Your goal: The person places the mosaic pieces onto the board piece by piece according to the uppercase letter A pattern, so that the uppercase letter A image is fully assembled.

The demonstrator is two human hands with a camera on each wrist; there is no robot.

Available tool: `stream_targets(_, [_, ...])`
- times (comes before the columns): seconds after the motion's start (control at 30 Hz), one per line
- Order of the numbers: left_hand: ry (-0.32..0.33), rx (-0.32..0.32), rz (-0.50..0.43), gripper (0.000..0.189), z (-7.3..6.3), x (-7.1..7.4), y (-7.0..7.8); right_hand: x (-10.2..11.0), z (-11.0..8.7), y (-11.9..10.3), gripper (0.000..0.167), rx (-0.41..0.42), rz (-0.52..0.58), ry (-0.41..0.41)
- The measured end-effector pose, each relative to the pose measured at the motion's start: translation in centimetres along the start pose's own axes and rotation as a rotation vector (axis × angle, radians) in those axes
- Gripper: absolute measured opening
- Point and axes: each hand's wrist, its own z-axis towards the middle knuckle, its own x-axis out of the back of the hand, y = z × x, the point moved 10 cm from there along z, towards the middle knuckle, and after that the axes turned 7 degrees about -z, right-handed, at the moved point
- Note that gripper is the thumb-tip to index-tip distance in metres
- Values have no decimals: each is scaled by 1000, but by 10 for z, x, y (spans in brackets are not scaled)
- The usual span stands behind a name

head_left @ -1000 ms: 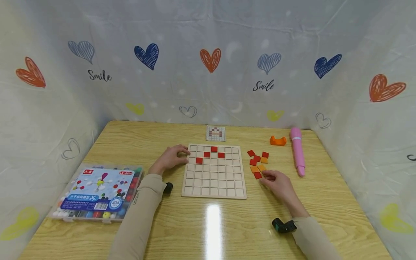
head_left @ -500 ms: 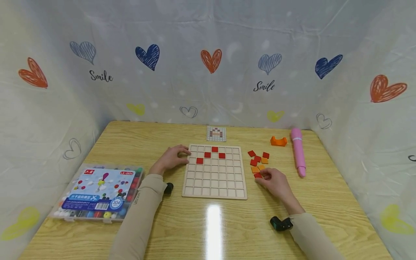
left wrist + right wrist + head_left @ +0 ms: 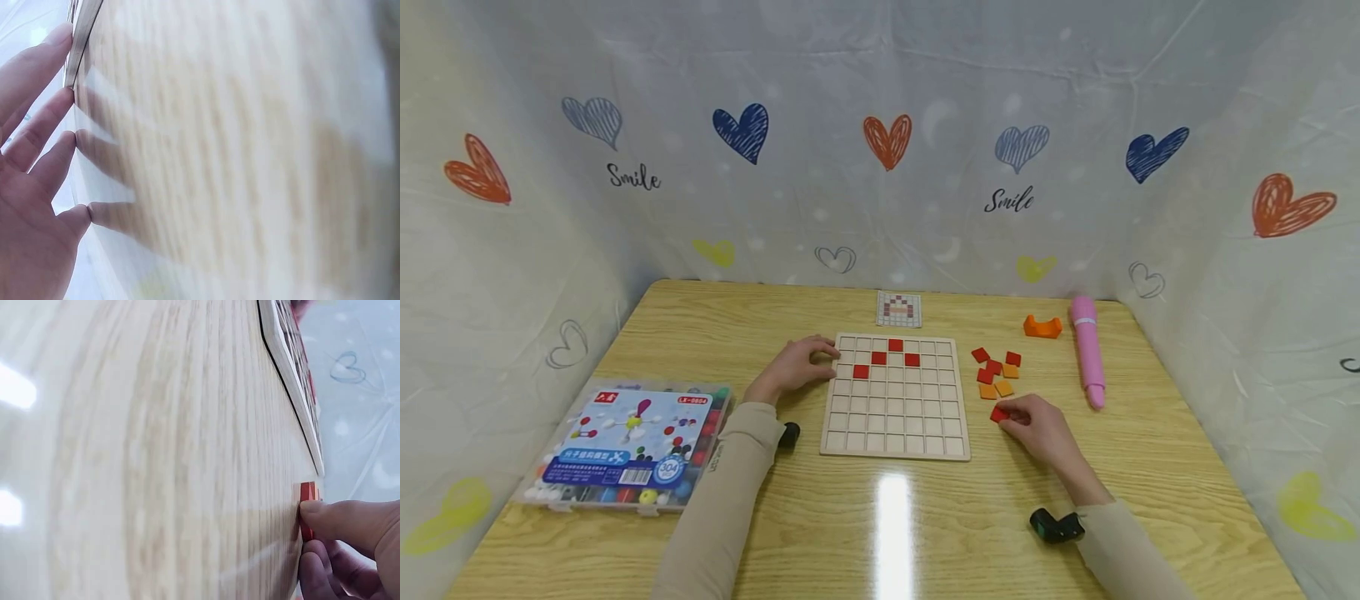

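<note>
A wooden grid board lies mid-table, with several red square tiles set in its upper cells. At the board's left edge rests my left hand; in the left wrist view its fingers are spread, fingertips at the board's side and the tabletop. Right of the board, my right hand pinches a red tile between thumb and fingers. The right wrist view shows that red tile on edge, close over the table. Just beyond it lie loose red tiles and orange tiles.
Behind the board is a small pattern card. An orange cradle-shaped piece and a pink, wand-like object lie at the back right. On the left sits a clear box of molecular model parts. Printed curtains enclose the table.
My right hand has taken hold of the nearest red tile and drawn it slightly away from the orange tiles, towards me. My left hand has stayed at the board's edge.
</note>
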Motion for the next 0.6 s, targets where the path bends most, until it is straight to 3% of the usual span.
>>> stream_targets(0.37, [4, -3, 3, 34, 0, 0, 1, -1, -4, 2, 29, 0, 20, -39])
stream_targets(0.6, [11, 3, 11, 33, 1, 0, -1, 0, -1, -4, 27, 38, -28, -24])
